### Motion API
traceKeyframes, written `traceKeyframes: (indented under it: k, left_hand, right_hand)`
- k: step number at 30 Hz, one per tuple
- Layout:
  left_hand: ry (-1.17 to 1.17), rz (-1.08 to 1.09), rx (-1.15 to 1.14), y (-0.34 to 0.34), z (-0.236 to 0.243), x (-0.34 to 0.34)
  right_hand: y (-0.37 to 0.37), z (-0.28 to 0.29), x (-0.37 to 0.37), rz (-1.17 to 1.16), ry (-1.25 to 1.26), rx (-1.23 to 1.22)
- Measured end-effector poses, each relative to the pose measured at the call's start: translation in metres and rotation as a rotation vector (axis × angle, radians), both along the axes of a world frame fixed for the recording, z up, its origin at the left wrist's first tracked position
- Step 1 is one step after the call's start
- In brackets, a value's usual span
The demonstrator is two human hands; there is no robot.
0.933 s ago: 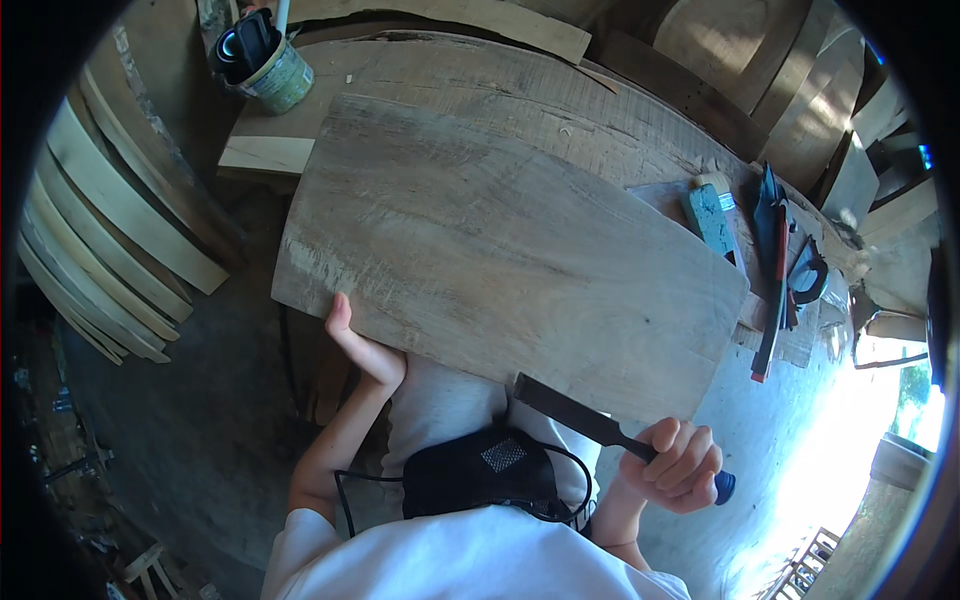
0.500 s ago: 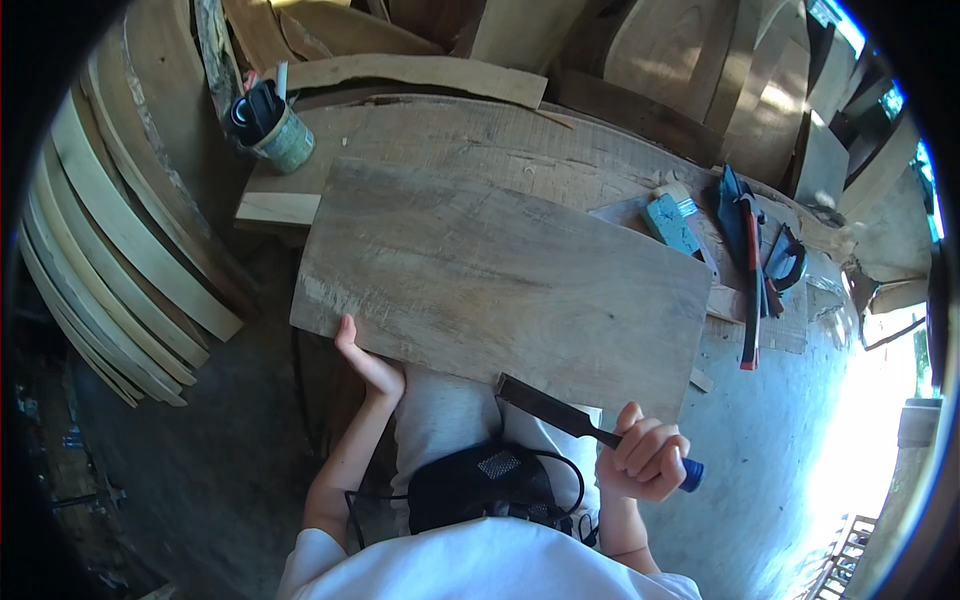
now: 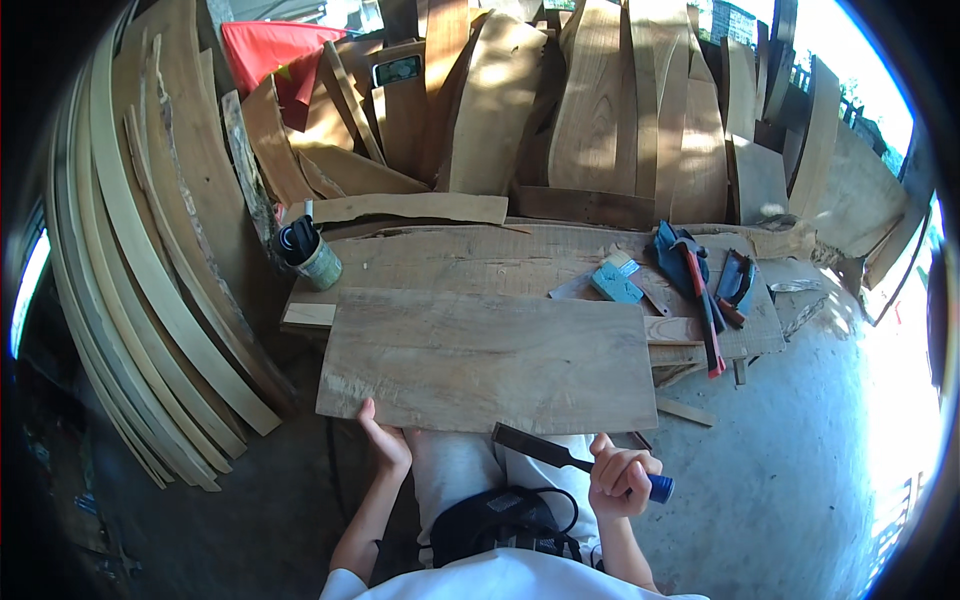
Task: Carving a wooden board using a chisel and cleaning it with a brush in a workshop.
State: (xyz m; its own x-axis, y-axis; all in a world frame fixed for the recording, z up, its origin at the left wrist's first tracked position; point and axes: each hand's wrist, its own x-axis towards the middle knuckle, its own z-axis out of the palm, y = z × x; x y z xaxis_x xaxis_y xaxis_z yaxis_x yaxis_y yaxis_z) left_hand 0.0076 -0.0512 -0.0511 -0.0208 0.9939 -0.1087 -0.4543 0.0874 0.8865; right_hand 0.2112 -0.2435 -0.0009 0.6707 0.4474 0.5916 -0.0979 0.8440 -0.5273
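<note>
A wide brown wooden board (image 3: 490, 362) rests over my lap, its far side on the workbench. My left hand (image 3: 386, 440) grips the near edge toward the left corner, thumb on the top face; its fingers are hidden underneath. A pale, rough patch marks the wood beside that thumb. My right hand (image 3: 622, 478) is closed round the blue handle of a wide, dark-bladed chisel (image 3: 535, 446). The blade points left, just in front of the board's near edge; whether it touches the wood I cannot tell.
On the workbench (image 3: 450, 258) stand a tub (image 3: 320, 265) of dark tools at the left and a blue block (image 3: 616, 283) at the right. Near the block lies a red-and-black handled tool (image 3: 703, 310). Planks (image 3: 600, 110) lean behind; long curved-looking strips (image 3: 150, 260) stand at left.
My view has tilted upward, so the leaning planks and a red flag show more. Both hands keep their holds, and the chisel stays near the board's front edge.
</note>
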Motion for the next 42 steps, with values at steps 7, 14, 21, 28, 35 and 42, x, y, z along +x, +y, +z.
traceKeyframes:
  k: [7, 14, 21, 28, 35, 42]
  left_hand:
    - [0.037, -0.598, 0.087, -0.011, 0.047, -0.039]
    - [0.014, -0.75, 0.173, -0.036, 0.071, -0.05]
    - [-0.135, -0.818, 0.078, -0.044, 0.092, -0.056]
    - [-0.171, -0.88, 0.053, -0.006, 0.116, -0.026]
    - [-0.041, -0.909, 0.081, 0.076, 0.152, 0.003]
    - [0.101, -1.009, -0.052, 0.126, 0.135, 0.019]
  right_hand:
    - [-0.016, 0.012, -0.002, 0.001, 0.024, 0.057]
    - [-0.028, 0.027, -0.002, -0.019, 0.006, 0.05]
    - [-0.044, 0.049, 0.0, 0.011, 0.159, 0.16]
    - [-0.036, 0.064, 0.03, 0.084, -0.116, 0.207]
    - [-0.014, 0.064, 0.079, 0.137, -0.217, 0.161]
    - [-0.004, 0.074, 0.116, -0.022, -0.166, 0.246]
